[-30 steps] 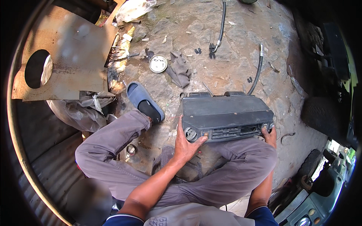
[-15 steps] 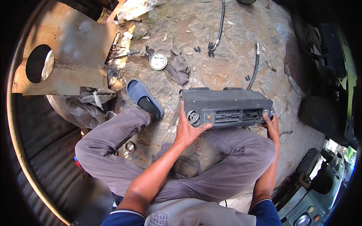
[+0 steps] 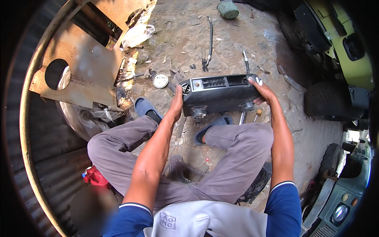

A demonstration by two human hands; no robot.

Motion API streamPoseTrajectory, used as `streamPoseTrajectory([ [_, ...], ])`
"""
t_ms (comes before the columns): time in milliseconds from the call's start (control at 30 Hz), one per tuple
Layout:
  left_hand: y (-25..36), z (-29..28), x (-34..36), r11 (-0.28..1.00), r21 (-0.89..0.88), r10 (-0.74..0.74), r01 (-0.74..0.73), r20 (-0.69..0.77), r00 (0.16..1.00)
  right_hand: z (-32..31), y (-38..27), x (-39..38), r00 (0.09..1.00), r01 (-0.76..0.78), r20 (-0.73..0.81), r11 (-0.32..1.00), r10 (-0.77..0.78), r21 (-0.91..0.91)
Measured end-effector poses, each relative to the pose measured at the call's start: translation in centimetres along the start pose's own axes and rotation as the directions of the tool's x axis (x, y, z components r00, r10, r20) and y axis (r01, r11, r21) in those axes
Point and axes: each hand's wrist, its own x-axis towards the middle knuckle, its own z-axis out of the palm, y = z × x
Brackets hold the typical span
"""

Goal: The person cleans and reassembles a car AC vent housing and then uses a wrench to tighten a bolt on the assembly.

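Note:
Between my hands is a black car air-conditioner vent unit [image 3: 221, 96], a long box held up over the ground beyond my knees. Its slatted vent face is tilted upward and away, and two round stubs stick out of the side toward me. The slats in the right opening look partly gone. My left hand [image 3: 177, 103] presses on its left end, by a round vent. My right hand [image 3: 263, 91] grips the right end, with the thumb on top and fingers beneath. A black hose [image 3: 246, 62] with a metal end shows just behind the unit.
Farther off lie another black hose [image 3: 211, 41], a round tin [image 3: 160, 80] and a green bucket [image 3: 227, 10]. At left are a rusty metal sheet [image 3: 89, 59] with a hole and a corrugated wall [image 3: 59, 170]. A tyre [image 3: 329, 100] and vehicles stand on the right.
I have lifted the vent unit away from my legs and tipped it, so its vent face points up and its underside stubs show. Both hands still hold its ends.

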Motion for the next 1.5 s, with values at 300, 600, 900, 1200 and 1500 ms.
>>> streamPoseTrajectory([
  [300, 2.1, 0.3, 1.9, 0.996, -0.059, -0.06, 0.061, 0.013, 0.998, -0.5, -0.6, 2.0, 0.997, -0.059, 0.039, 0.997, 0.061, -0.046],
  [600, 3.5, 1.8, 0.7, 0.99, -0.135, -0.055, 0.049, -0.041, 0.998, -2.1, 0.6, 2.8, 0.992, -0.032, 0.122, 0.998, 0.038, -0.053],
  [900, 4.6, 1.5, 1.4, 0.986, -0.153, -0.065, 0.066, 0.008, 0.998, -3.8, 3.7, 4.2, 0.986, 0.048, 0.144, 0.976, -0.08, 0.211],
  [1200, 5.0, 2.2, 0.7, 0.987, -0.151, -0.042, 0.049, 0.052, 0.998, -3.3, 7.2, 5.8, 0.987, 0.091, 0.089, 0.929, -0.131, 0.36],
  [1500, 5.3, 2.3, 0.7, 0.989, -0.144, -0.012, 0.023, 0.075, 0.997, -1.7, 6.8, 4.7, 0.983, 0.18, -0.021, 0.921, -0.184, 0.347],
])
